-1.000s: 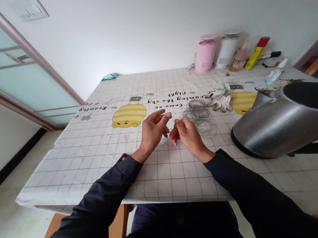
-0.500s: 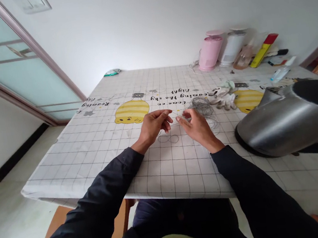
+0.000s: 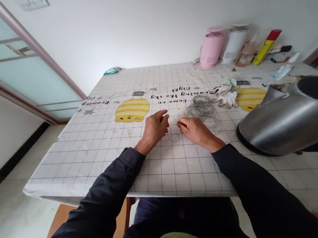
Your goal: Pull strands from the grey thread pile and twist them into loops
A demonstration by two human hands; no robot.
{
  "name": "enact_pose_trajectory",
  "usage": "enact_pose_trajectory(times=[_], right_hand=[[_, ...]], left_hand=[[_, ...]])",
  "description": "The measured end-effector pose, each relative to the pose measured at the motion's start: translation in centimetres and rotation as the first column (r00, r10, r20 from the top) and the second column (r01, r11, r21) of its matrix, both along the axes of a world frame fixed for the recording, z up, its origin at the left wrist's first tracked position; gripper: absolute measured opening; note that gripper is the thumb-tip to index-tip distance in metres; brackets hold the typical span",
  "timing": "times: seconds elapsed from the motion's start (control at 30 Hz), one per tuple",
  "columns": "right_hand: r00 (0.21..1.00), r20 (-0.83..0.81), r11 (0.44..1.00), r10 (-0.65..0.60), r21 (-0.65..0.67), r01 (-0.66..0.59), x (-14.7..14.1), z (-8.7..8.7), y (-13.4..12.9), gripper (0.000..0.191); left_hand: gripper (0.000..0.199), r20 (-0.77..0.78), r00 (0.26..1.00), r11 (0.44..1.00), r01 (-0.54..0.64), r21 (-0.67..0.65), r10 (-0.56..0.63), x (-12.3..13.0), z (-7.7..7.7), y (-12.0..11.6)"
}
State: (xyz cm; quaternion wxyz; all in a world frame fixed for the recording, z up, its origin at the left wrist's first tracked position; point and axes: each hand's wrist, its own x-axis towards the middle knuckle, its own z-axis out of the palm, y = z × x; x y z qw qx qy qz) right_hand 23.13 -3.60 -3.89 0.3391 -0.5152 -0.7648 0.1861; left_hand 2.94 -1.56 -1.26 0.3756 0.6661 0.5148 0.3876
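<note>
Across the middle of the worktop point(image 3: 94, 158), which wore a white cloth printed with a thin dark grid, lay a loose tangled coil of thin grey wire point(image 3: 200, 107). It sat just beyond the right hand point(image 3: 179, 124), with a pair of soiled white fabric gloves point(image 3: 225, 96) just beside it to the right. One small thin grey loop point(image 3: 174, 137), seemingly of the same wire, showed on the cloth between the wrists.

Handling, as judged: very light, springy, smooth enough to slip; fine strands likely to kink or snag on one another. Best held by a free end between thumb and forefinger, or, for the whole bundle, where the loops crossed most thickly.

Right hand: palm down, fingers curled under, thumb and forefinger together in a pinch, apparently clamped on a strand of the wire, though so fine a line was barely visible. Left hand point(image 3: 165, 121): turned thumb side up, forefinger reaching toward the right hand, other fingers bent; could not tell whether its grip was closed or held anything. Hands near each other, not touching. Both forearms, in dark sleeves, came in over the near edge and angled inward.
</note>
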Motion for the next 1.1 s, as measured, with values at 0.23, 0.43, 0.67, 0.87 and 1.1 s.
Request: enact_pose_trajectory(times=[0.23,0.43,0.67,0.87,1.1], right_hand=[[0.994,0.092,0.988,-0.062,0.146,0.048,0.7,0.0,0.0,0.023],[0.992,0.115,0.984,-0.046,0.177,0.025,1.2,-0.1,0.2,0.022],[0.994,0.105,0.981,-0.038,0.193,0.017,1.3,-0.1,0.1,0.023],[0.994,0.112,0.985,-0.013,0.17,-0.006,1.3,0.2,-0.2,0.023],[0.985,0.158,0.983,-0.065,0.183,0.035,1.5,0.2,-0.1,0.022]], left_hand=[[0.052,-0.425,0.9,0.965,0.19,0.178,-0.099,-0.5,-0.4,0.0],[0.051,-0.559,0.813,0.937,0.305,0.17,-0.163,-0.7,-0.3,-0.5],[0.042,-0.675,0.729,0.923,0.329,0.199,-0.114,-0.4,-0.1,-0.8],[0.026,-0.6,0.791,0.945,0.276,0.178,-0.118,-0.5,0.1,-0.6],[0.021,-0.351,0.925,0.977,0.187,0.098,-0.142,-0.7,-0.2,-0.3]])
